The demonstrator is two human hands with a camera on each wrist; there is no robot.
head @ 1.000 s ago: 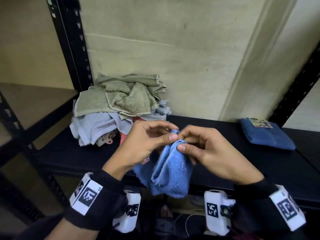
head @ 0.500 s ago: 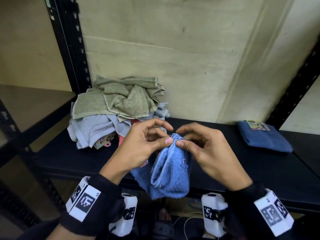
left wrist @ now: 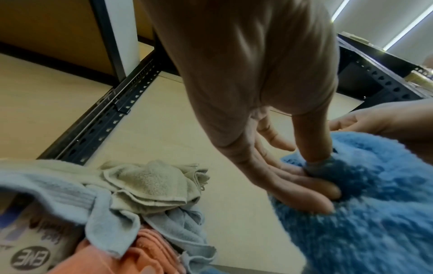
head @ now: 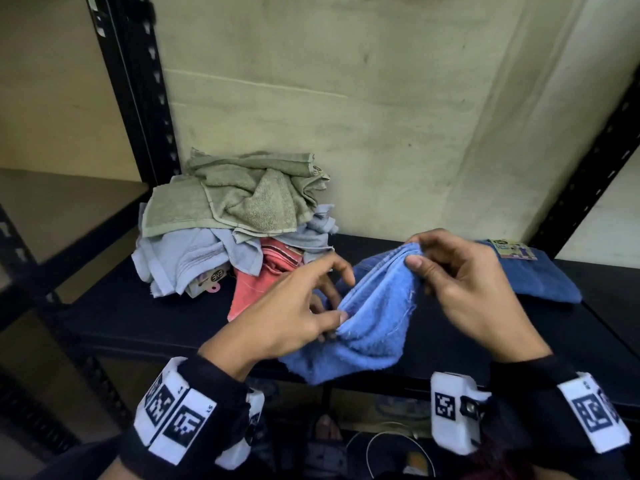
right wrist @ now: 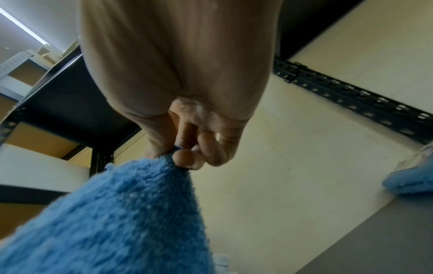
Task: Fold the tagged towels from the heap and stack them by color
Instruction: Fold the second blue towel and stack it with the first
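Head cam: both hands hold the blue towel (head: 374, 317) above the shelf's (head: 138, 317) front edge, right hand (head: 460, 289) pinching its top corner, left hand (head: 294, 317) pinching lower; heap (head: 235, 220) back-left.

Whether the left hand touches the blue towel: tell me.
Touching. The left wrist view shows the left hand pinching the blue towel between thumb and fingers.

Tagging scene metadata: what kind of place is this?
Likely a storeroom or warehouse bay: black slotted steel racking, a bare plaster wall behind it, cardboard boxes on more racking. Towels sit on the dark shelf.
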